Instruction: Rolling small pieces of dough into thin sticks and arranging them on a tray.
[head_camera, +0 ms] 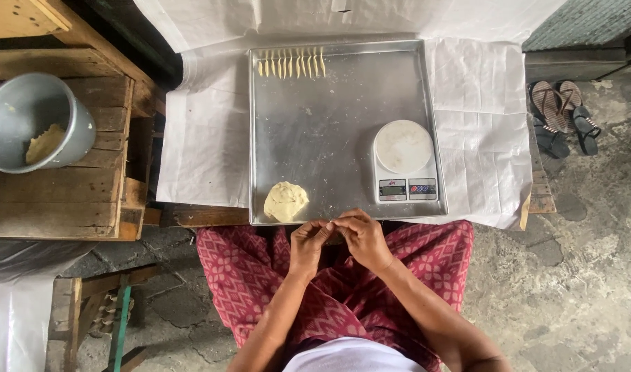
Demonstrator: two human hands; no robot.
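My left hand [308, 241] and my right hand [361, 238] meet fingertip to fingertip just below the near edge of a large metal baking tray [329, 131]. They pinch something small between them, which the fingers hide. A pale lump of dough [285, 201] lies on the tray's near left corner, just above my left hand. A row of several thin shaped dough pieces [291, 64] lines the tray's far edge. A small white kitchen scale [403, 162] stands on the tray's right side, above my right hand.
White paper [477, 117] covers the low table under the tray. A grey metal bucket [33, 120] with dough inside rests on wooden crates at left. Sandals [563, 114] lie on the rough floor at right. My lap in red patterned cloth [343, 289] is below the tray.
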